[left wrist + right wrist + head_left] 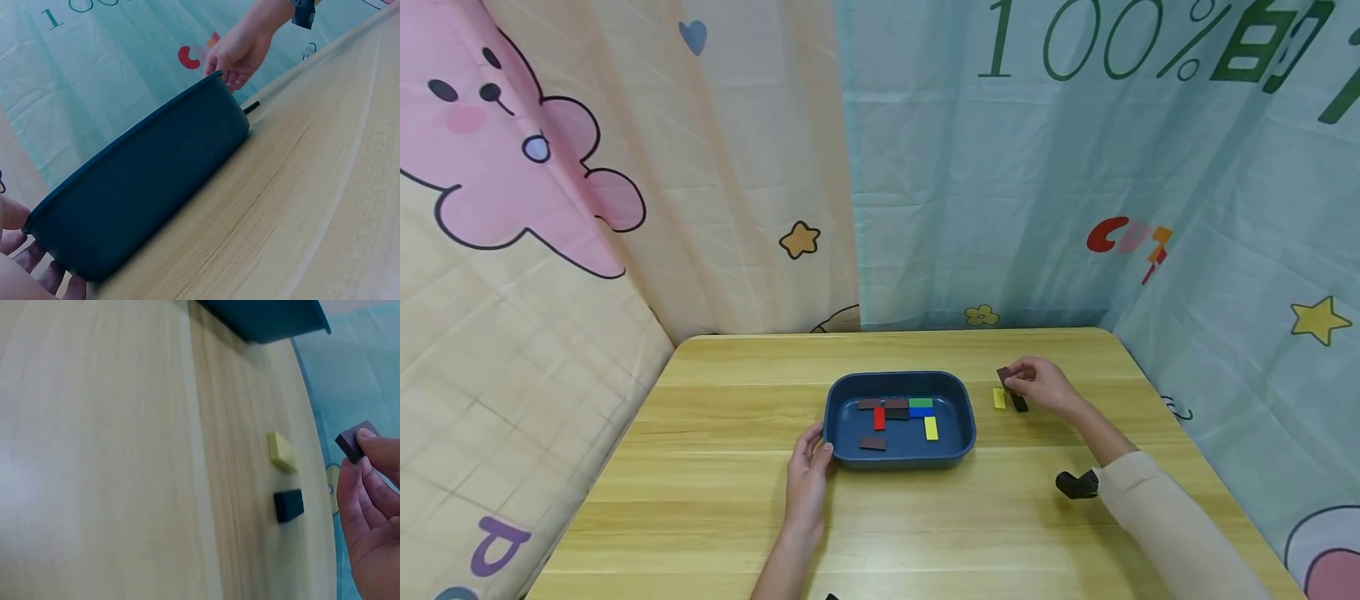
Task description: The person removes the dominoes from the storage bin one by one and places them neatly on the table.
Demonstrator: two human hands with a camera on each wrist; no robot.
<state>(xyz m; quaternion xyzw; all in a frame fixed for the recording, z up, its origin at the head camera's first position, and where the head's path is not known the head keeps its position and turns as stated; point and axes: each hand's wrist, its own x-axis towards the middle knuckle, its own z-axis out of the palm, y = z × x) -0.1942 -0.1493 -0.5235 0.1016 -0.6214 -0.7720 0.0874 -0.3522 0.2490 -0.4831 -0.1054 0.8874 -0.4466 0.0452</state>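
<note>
A dark blue rectangular tray [900,461] stands on the table. My left hand [807,487] holds its left end, with the thumb at the rim and the fingers against the outer wall [144,181]. To the right of the tray, my right hand [1041,385] pinches a dark brown rectangular block [356,442] between thumb and fingers, raised above the table. Below that hand lie a yellow block [283,453] and a black block [289,506], side by side on the wood.
Inside the tray lie several flat blocks: a red one [879,418], a green one [921,402], a blue one [921,412], a yellow one [931,428], a black one [897,414] and some brown ones. Printed curtains [940,208] hang behind the wooden table [715,467].
</note>
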